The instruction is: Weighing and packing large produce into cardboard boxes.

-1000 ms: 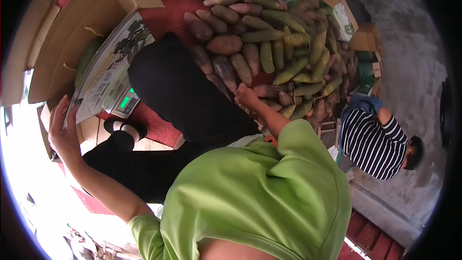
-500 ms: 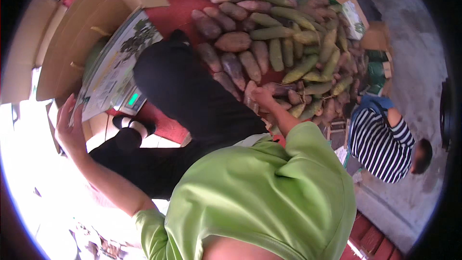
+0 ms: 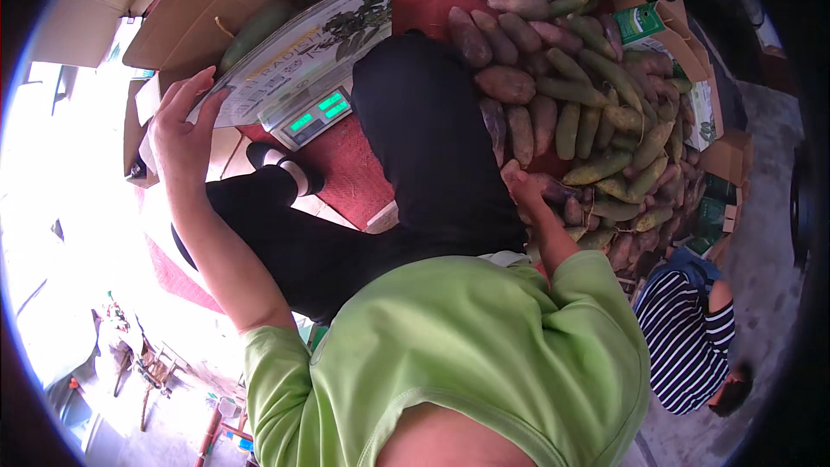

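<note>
Head camera: the left hand (image 3: 180, 134) is at the near edge of an open cardboard box (image 3: 303, 50), thumb and fingers a little apart; whether its grip pinches the board, I cannot tell. One green vegetable (image 3: 258, 32) lies inside the box, beside a lit scale (image 3: 316, 128). The right hand (image 3: 526, 186) is at the near edge of piled long vegetables (image 3: 571, 92); its grip is partly hidden, so what it holds is unclear.
</note>
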{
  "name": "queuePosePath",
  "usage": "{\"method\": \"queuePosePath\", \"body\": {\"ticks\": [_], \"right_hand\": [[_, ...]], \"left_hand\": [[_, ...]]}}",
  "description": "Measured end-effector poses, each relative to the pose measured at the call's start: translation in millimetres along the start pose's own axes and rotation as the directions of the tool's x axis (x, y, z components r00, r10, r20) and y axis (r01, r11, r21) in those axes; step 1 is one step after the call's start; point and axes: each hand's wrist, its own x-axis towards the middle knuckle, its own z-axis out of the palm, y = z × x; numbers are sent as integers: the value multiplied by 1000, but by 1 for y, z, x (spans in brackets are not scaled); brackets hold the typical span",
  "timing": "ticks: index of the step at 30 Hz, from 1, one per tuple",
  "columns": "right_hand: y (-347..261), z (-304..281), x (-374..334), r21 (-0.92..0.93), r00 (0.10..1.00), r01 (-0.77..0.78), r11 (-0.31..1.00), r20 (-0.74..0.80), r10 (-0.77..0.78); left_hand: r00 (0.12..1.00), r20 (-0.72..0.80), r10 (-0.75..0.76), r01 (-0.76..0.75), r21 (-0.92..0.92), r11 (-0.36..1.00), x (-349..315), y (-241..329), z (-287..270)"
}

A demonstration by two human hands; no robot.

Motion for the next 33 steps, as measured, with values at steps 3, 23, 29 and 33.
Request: {"method": "queuePosePath", "body": {"ticks": [3,23,29,33], "right_hand": [[0,-6,2,-554,851,454,697,38,-524],[-37,-10,-8,-182,985,169,969,13,-170],[-51,-19,-5,-138,953,282,950,-72,-293],[-82,-34,23,-17,937,347,938,-45,-347]], "left_hand": [[1000,-1,9,-9,-3,1000,1,1,1],[999,33,11,-12,39,999,3,-2,-1],[998,19,64,-65,59,996,5,11,-2],[999,21,46,-47,26,999,6,4,-6]]}}
